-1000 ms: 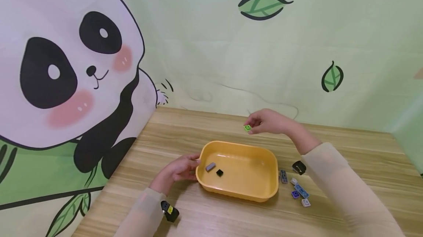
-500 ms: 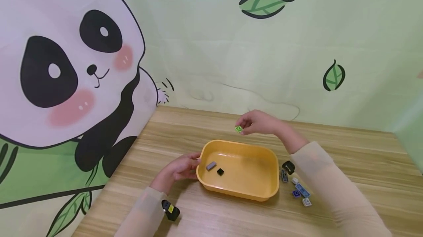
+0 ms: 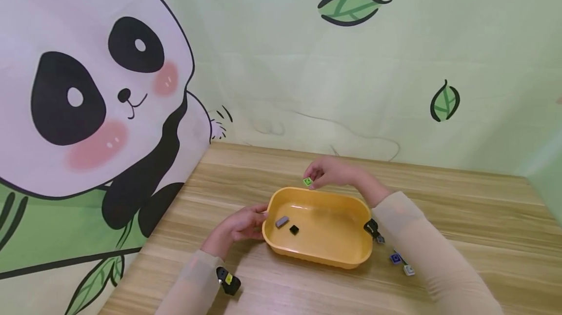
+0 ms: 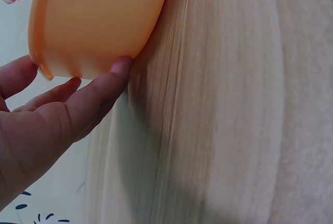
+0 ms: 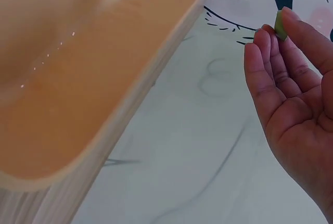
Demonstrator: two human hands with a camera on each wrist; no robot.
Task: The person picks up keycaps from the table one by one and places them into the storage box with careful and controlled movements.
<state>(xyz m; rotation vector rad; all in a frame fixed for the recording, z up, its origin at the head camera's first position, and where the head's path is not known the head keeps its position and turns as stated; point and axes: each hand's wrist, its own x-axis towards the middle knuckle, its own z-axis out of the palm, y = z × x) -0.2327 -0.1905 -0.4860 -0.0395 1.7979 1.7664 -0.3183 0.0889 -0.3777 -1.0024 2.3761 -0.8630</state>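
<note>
A yellow plastic tub [image 3: 320, 259] stands on the wooden table, with a grey-purple bar-shaped block [image 3: 282, 222] and a small black square block [image 3: 294, 229] lying inside. At the tub's left end my left hand [image 3: 247, 223] holds the wall, thumb near the rim and fingers against the outside, as the left wrist view shows. My right hand [image 3: 333, 171] is just above the tub's far rim and pinches a small green square block [image 3: 308, 182] between thumb and fingertips. In the right wrist view the green block [image 5: 280, 25] is outside the tub.
Right of the tub lie a blue-purple block [image 3: 395, 258] and a white block [image 3: 409, 270], other pieces partly hidden by my right sleeve [image 3: 421, 242]. Black wrist devices hang at both cuffs. A panda-printed backdrop [image 3: 272, 61] closes off the table's far and left sides.
My right hand has moved left and slightly down toward the tub's far rim, carrying the green block. Its sleeve now covers part of the loose blocks. The left hand and tub stay put.
</note>
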